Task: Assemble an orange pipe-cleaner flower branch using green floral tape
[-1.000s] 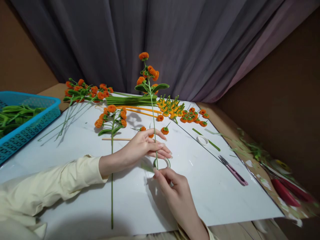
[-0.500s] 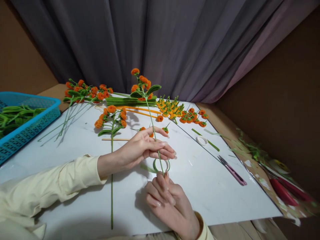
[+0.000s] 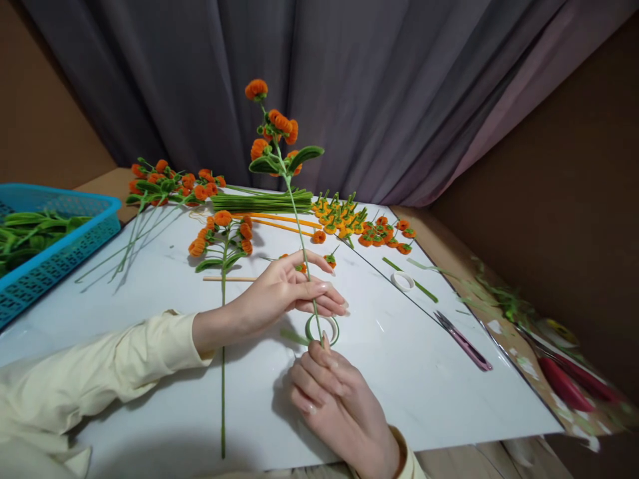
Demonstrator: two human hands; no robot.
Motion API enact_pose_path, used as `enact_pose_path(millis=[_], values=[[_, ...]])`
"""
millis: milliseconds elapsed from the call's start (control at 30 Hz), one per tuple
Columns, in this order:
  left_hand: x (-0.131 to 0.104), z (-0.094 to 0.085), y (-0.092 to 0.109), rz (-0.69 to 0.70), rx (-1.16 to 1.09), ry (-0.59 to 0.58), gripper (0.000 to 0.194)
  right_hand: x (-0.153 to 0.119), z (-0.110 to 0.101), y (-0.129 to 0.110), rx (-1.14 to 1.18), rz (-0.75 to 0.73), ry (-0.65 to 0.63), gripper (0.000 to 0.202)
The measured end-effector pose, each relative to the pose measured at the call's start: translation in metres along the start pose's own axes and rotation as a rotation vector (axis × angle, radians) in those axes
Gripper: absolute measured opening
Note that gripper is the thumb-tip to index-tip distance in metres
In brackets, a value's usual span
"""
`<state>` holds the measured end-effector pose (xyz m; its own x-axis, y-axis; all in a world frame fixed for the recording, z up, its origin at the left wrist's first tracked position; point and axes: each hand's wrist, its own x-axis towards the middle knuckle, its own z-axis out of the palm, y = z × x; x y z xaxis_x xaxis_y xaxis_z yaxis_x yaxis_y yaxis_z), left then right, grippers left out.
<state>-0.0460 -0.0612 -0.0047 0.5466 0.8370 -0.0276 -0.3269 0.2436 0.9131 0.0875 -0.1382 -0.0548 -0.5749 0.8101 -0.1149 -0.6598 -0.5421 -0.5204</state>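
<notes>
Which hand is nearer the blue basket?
Left. Both hands are right of the blue basket; the left hand holds the flower stem partway up, while the right hand pinches its lower end, farther right.

The white tabletop point(image 3: 439, 399) bears a flower spray point(image 3: 223, 293) (orange-headed, lying flat). Snips point(image 3: 464, 340) lie near a white ring point(image 3: 403, 281).

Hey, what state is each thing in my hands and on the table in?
Left hand: closed loosely on stem
Right hand: pinching stem's lower end
Held flower spray: raised, leaning
Nearest flower spray: lying flat
Blue basket: uncovered, holding green leaves
Green tape roll: lying flat
White ring: lying flat
Pink snips: lying down, blades slightly parted
Red-handled tool: lying down, too blurred for more
</notes>
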Motion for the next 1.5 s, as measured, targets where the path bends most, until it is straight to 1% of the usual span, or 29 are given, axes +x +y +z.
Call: enact_pose_path(millis=[100, 167, 200, 267, 333, 433, 467, 533, 633, 700, 833, 933, 1033, 1133, 1200, 1233, 1267, 1333, 1367, 1400, 1433, 1500], values=[[0.0, -0.001, 0.001, -0.001, 0.017, 0.034, 0.019, -0.002, -0.001, 0.001, -0.011, 0.097, 0.02, 0.046], [-0.001, -0.001, 0.001, -0.009, 0.028, 0.049, 0.02, -0.005, -0.002, 0.002, -0.091, 0.118, 0.091, 0.048], [-0.001, -0.002, 0.001, -0.014, 0.035, 0.05, 0.02, -0.007, -0.003, 0.002, -0.176, 0.089, 0.162, 0.05], [-0.001, -0.002, 0.001, -0.02, 0.044, 0.049, 0.02, -0.012, -0.004, 0.001, -0.429, -0.021, 0.329, 0.051], [-0.001, -0.001, 0.0, -0.024, 0.049, 0.047, 0.021, -0.018, -0.005, -0.001, -0.743, -0.127, 0.441, 0.043], [-0.001, 0.0, 0.0, -0.034, 0.051, 0.049, 0.02, -0.022, -0.005, -0.005, -1.135, -0.244, 0.485, 0.03], [-0.001, 0.0, 0.0, -0.039, 0.047, 0.046, 0.019, -0.023, -0.005, -0.005, -1.215, -0.269, 0.492, 0.027], [-0.002, 0.001, 0.0, -0.046, 0.033, 0.037, 0.018, -0.022, -0.003, -0.006, -1.297, -0.28, 0.498, 0.029], [-0.004, 0.001, 0.0, -0.056, 0.019, 0.036, 0.017, -0.02, 0.0, -0.007, -1.31, -0.264, 0.496, 0.033], [-0.004, 0.001, -0.001, -0.066, 0.015, 0.031, 0.017, -0.018, 0.002, -0.009, -1.25, -0.247, 0.497, 0.033], [-0.004, 0.001, -0.003, -0.075, 0.01, -0.028, 0.017, -0.016, 0.001, -0.014, -0.934, -0.083, 0.493, 0.032], [-0.004, 0.002, -0.004, -0.079, 0.029, -0.054, 0.017, -0.014, -0.002, -0.017, -0.693, 0.033, 0.468, 0.024], [-0.005, 0.004, -0.004, -0.088, 0.026, -0.075, 0.016, -0.011, -0.005, -0.017, -0.461, 0.087, 0.357, 0.018], [-0.006, 0.005, -0.003, -0.091, -0.003, -0.112, 0.013, -0.006, -0.007, -0.016, -0.223, 0.157, 0.19, 0.013], [-0.007, 0.006, -0.003, -0.092, -0.011, -0.134, 0.012, -0.004, -0.008, -0.015, -0.128, 0.213, 0.116, 0.012], [-0.007, 0.006, -0.003, -0.095, -0.012, -0.14, 0.012, -0.005, -0.009, -0.015, -0.112, 0.233, 0.099, 0.013], [-0.007, 0.006, -0.003, -0.097, -0.01, -0.143, 0.011, -0.006, -0.01, -0.015, -0.124, 0.241, 0.098, 0.014], [-0.007, 0.006, -0.004, -0.101, -0.007, -0.138, 0.012, -0.013, -0.016, -0.018, -0.245, 0.268, 0.088, 0.021], [-0.007, 0.006, -0.005, -0.101, -0.005, -0.131, 0.012, -0.018, -0.019, -0.021, -0.349, 0.28, 0.082, 0.026], [-0.007, 0.006, -0.006, -0.107, -0.003, -0.126, 0.013, -0.024, -0.022, -0.026, -0.477, 0.316, 0.059, 0.037], [-0.007, 0.006, -0.008, -0.114, 0.0, -0.124, 0.014, -0.029, -0.025, -0.032, -0.609, 0.318, 0.069, 0.047], [-0.007, 0.006, -0.014, -0.136, 0.006, -0.138, 0.016, -0.037, -0.028, -0.048, -0.882, 0.216, 0.219, 0.066]])
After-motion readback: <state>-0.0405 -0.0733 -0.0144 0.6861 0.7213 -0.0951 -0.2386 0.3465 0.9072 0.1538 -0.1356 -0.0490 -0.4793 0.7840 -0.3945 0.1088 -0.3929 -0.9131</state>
